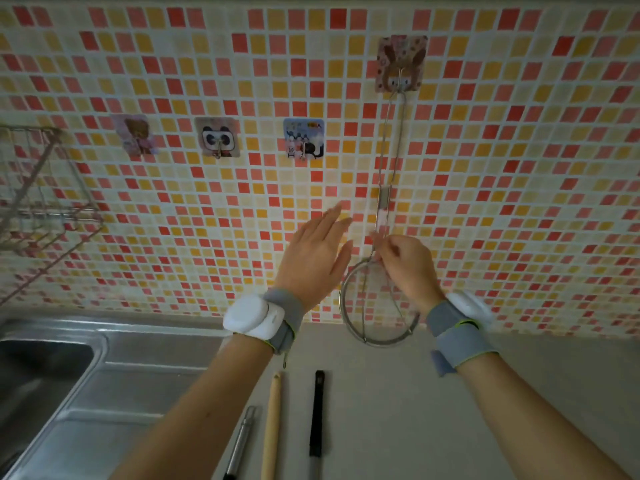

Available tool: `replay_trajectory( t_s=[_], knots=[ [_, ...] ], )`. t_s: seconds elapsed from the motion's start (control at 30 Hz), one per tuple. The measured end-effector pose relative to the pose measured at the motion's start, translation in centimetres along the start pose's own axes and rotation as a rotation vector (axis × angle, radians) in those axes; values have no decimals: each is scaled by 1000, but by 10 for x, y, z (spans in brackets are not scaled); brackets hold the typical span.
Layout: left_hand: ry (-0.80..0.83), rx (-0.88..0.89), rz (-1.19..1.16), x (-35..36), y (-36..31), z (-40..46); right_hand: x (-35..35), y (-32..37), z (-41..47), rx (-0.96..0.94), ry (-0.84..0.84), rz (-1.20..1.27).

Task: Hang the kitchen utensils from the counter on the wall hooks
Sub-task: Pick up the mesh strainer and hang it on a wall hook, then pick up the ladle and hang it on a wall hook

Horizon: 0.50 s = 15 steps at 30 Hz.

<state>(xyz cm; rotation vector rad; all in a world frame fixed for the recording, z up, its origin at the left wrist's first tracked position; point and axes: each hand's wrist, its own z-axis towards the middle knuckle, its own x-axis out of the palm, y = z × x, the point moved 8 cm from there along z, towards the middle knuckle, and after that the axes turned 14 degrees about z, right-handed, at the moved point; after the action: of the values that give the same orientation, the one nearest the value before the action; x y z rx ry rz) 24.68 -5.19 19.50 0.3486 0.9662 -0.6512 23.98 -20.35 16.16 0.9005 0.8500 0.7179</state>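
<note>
Right now, fingers: right hand (405, 263) pinched shut on the strainer (375, 306) neck, where wire handle meets hoop; left hand (317, 259) spread flat, holding nothing, just beside it.
Strainer position: handle loop already over the rabbit hook (401, 64), hoop dangling just above the bench (485, 393).
Handling: probably light, stiff wire, fine mesh easily dented (best held at the neck, not the basket).
Hooks, counted: four; three bare — bear hook (136, 135), panda hook (218, 138), blue hook (303, 138).
Utensils left on bench, counted: three — steel handle (242, 441), wooden handle (272, 424), black handle (317, 414); heads out of frame.
</note>
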Motion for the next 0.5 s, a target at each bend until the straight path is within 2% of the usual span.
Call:
replay_trajectory(
  t_s=[0.13, 0.23, 0.37, 0.5],
  knots=[
    [42, -109, -113, 4, 9, -54, 31, -22, -50, 114, 45, 93],
    [111, -171, -147, 19, 22, -110, 64, -57, -108, 296, 107, 129],
    [258, -304, -189, 53, 52, -189, 104, -99, -183, 497, 228, -10],
    [400, -416, -231, 87, 83, -263, 129, -122, -226, 586, 263, -196]
  ],
)
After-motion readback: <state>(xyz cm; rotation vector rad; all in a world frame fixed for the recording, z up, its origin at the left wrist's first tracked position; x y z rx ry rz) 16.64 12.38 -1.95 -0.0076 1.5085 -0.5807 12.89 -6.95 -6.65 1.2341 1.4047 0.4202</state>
